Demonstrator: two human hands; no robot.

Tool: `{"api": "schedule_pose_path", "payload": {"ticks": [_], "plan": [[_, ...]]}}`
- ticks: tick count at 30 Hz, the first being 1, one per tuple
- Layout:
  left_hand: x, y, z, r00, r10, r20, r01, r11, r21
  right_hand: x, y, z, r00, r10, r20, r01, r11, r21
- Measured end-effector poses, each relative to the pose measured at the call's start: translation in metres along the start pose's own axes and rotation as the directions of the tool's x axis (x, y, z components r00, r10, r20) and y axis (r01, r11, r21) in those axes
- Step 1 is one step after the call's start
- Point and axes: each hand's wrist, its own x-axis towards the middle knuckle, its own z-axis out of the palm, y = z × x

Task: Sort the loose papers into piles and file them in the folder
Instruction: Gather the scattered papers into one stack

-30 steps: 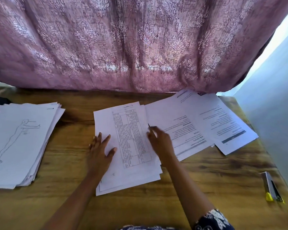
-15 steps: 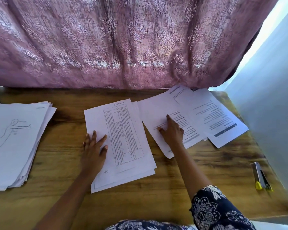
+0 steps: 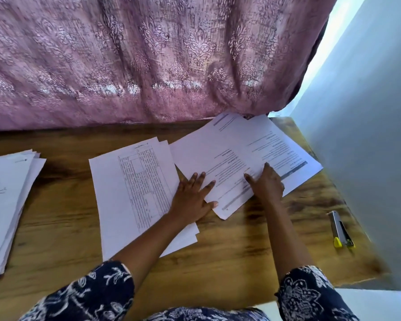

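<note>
Loose papers (image 3: 229, 163): fanned at the surface's (image 3: 229, 262) right rear; thin, limp, slippery sheets, best gathered by their near edges. Left hand (image 3: 192, 200) and right hand (image 3: 265, 184): grip open, palms flat on sheets, holding nothing.

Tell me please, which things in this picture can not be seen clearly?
- Left pile, head view: cut off by the left edge.
- Print on the right sheets: too small to read.
- Paper under the left hand and right hand: covered.
- The folder: not in view.
</note>
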Motion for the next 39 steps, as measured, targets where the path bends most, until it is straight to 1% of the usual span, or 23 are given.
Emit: {"api": "schedule_pose_path", "payload": {"ticks": [4, 6, 8, 9, 10, 11, 12, 13, 15, 16, 17, 19, 20, 22, 23, 24, 25, 26, 28, 31, 35, 37, 39], "plan": [[0.001, 0.001, 0.013, 0.998, -0.007, -0.066, 0.006, 1.0, -0.014, -0.005, -0.005, 0.001, 0.999, -0.033, -0.023, 0.033, 0.999, -0.005], [0.002, 0.002, 0.013, 0.998, -0.015, -0.062, 0.013, 0.999, -0.043, -0.006, -0.006, -0.006, 1.0, 0.0, 0.013, -0.003, 0.975, 0.223], [0.004, 0.003, 0.011, 0.999, -0.025, -0.043, 0.022, 0.997, -0.074, -0.01, -0.005, -0.013, 0.998, 0.046, 0.05, -0.065, 0.867, 0.493], [0.006, 0.004, 0.009, 0.999, -0.03, -0.037, 0.025, 0.994, -0.108, -0.014, -0.005, -0.017, 0.999, 0.041, 0.027, -0.049, 0.844, 0.534], [0.008, 0.005, 0.003, 0.997, -0.036, -0.069, 0.024, 0.985, -0.173, -0.018, -0.003, -0.021, 0.999, -0.014, -0.042, 0.033, 0.864, 0.503], [0.011, 0.007, -0.004, 0.987, -0.038, -0.157, -0.002, 0.968, -0.249, -0.022, -0.002, -0.025, 0.981, -0.136, -0.141, 0.182, 0.893, 0.412], [0.016, 0.009, -0.013, 0.959, -0.026, -0.283, -0.059, 0.956, -0.288, -0.024, 0.001, -0.029, 0.922, -0.315, -0.227, 0.372, 0.884, 0.283], [0.021, 0.01, -0.022, 0.91, -0.002, -0.416, -0.122, 0.955, -0.271, -0.024, 0.004, -0.031, 0.827, -0.499, -0.258, 0.545, 0.825, 0.15], [0.038, 0.007, -0.044, 0.806, 0.092, -0.585, -0.214, 0.966, -0.143, -0.02, 0.014, -0.038, 0.656, -0.733, -0.181, 0.743, 0.669, -0.011], [0.048, 0.005, -0.053, 0.777, 0.166, -0.607, -0.256, 0.965, -0.064, -0.02, 0.018, -0.041, 0.622, -0.775, -0.115, 0.778, 0.628, -0.019], [0.056, 0.002, -0.06, 0.761, 0.26, -0.594, -0.309, 0.951, 0.02, -0.022, 0.022, -0.045, 0.623, -0.781, -0.046, 0.782, 0.623, 0.009], [0.07, -0.002, -0.061, 0.732, 0.443, -0.518, -0.427, 0.89, 0.159, -0.026, 0.028, -0.053, 0.681, -0.73, 0.059, 0.719, 0.681, 0.14], [0.072, -0.003, -0.059, 0.716, 0.494, -0.493, -0.467, 0.864, 0.187, -0.029, 0.031, -0.055, 0.718, -0.685, 0.124, 0.644, 0.721, 0.257], [0.071, -0.001, -0.054, 0.705, 0.519, -0.484, -0.505, 0.846, 0.171, -0.035, 0.036, -0.059, 0.801, -0.564, 0.203, 0.389, 0.747, 0.54], [0.067, 0.0, -0.052, 0.709, 0.508, -0.49, -0.502, 0.851, 0.155, -0.032, 0.043, -0.056, 0.87, -0.462, 0.17, 0.269, 0.735, 0.622], [0.065, 0.002, -0.05, 0.712, 0.494, -0.499, -0.493, 0.858, 0.144, -0.023, 0.052, -0.052, 0.947, -0.305, 0.097, 0.189, 0.777, 0.6], [0.063, 0.004, -0.047, 0.717, 0.476, -0.508, -0.48, 0.867, 0.135, -0.011, 0.063, -0.049, 0.991, -0.137, 0.005, 0.118, 0.875, 0.47], [0.062, 0.004, -0.044, 0.723, 0.457, -0.519, -0.469, 0.875, 0.117, 0.002, 0.076, -0.045, 0.998, -0.009, -0.07, 0.03, 0.954, 0.298], [0.061, 0.006, -0.041, 0.741, 0.424, -0.52, -0.459, 0.886, 0.068, 0.021, 0.094, -0.039, 0.987, 0.137, -0.084, -0.13, 0.988, 0.089], [0.063, 0.007, -0.042, 0.764, 0.399, -0.507, -0.448, 0.894, 0.028, 0.03, 0.105, -0.031, 0.986, 0.16, -0.043, -0.157, 0.985, 0.067], [0.071, 0.014, -0.049, 0.772, 0.35, -0.531, -0.417, 0.909, -0.007, 0.025, 0.1, -0.022, 0.974, 0.149, -0.172, -0.137, 0.987, 0.078], [0.077, 0.019, -0.053, 0.762, 0.343, -0.549, -0.419, 0.908, -0.014, 0.02, 0.096, -0.018, 0.967, 0.111, -0.23, -0.106, 0.994, 0.033], [0.083, 0.026, -0.059, 0.741, 0.353, -0.571, -0.437, 0.899, -0.011, 0.012, 0.091, -0.022, 0.953, 0.071, -0.294, -0.051, 0.996, 0.077]]}}
